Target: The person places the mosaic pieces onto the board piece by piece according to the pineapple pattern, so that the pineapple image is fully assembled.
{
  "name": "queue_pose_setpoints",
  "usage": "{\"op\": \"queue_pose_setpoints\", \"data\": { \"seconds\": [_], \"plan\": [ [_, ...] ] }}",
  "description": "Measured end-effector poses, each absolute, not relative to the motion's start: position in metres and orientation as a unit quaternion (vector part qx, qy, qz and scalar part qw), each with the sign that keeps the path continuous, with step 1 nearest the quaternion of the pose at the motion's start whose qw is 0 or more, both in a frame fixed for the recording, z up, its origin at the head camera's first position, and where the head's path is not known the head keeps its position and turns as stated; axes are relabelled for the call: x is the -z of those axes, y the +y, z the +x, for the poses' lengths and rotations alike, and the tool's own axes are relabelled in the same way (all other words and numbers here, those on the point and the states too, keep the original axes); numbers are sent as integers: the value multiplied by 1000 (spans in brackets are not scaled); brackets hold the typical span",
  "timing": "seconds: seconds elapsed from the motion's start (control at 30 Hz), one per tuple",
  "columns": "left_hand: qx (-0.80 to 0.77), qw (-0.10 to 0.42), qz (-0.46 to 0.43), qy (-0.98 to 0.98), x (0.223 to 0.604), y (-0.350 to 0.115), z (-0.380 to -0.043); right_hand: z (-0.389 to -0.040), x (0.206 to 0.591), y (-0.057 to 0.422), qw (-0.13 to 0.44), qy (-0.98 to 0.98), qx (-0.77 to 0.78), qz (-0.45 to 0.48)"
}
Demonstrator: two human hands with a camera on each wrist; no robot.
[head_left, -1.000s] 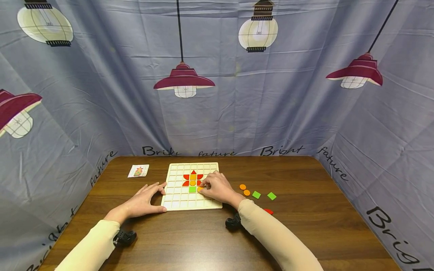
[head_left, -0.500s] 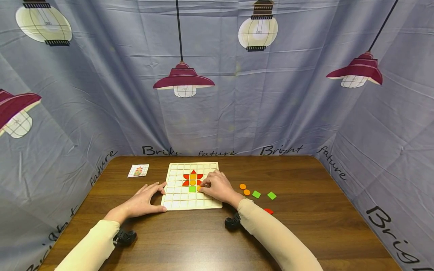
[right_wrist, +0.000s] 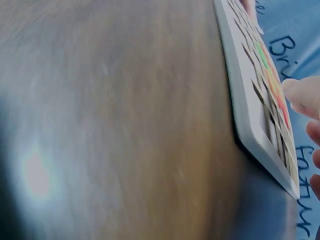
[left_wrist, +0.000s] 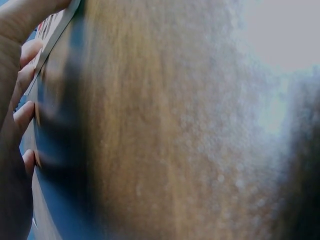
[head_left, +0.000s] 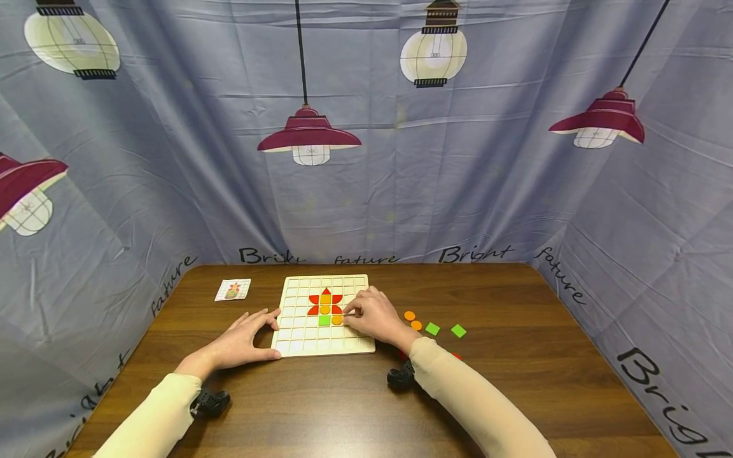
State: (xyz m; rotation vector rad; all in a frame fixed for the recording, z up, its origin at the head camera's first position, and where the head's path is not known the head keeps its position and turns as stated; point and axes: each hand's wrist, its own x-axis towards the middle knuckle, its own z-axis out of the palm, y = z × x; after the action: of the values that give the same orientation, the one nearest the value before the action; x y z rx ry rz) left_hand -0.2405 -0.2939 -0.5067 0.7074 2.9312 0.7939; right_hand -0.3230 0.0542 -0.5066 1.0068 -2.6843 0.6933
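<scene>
A cream grid board lies on the table with a flower-like pattern of red, orange and green pieces in its cells. My left hand spreads along the board's left side, fingertips at the edge and thumb at the near corner; the left wrist view shows these fingertips close to the edge. An orange disc lies in a cell just right of a green square. Beside that disc, the thumb and fingertips of my right hand hover over the board with nothing seen between them. That hand covers part of the board's right side.
Right of the board lie two orange discs, two green squares and red pieces partly hidden by the right forearm. A small pattern card lies at the back left. A printed curtain hangs behind the table.
The orange disc, earlier pinched by my right hand, now lies in its cell. My right hand has let go and drawn slightly right. My left hand stays in place.
</scene>
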Motion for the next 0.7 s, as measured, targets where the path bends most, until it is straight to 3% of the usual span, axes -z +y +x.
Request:
{"op": "queue_pose_setpoints", "data": {
  "seconds": [0.7],
  "plan": [
    [-257, 6, 228, 939, 506, -293, -239, -331, 489, 151, 87, -919, -267, 277]
  ]
}}
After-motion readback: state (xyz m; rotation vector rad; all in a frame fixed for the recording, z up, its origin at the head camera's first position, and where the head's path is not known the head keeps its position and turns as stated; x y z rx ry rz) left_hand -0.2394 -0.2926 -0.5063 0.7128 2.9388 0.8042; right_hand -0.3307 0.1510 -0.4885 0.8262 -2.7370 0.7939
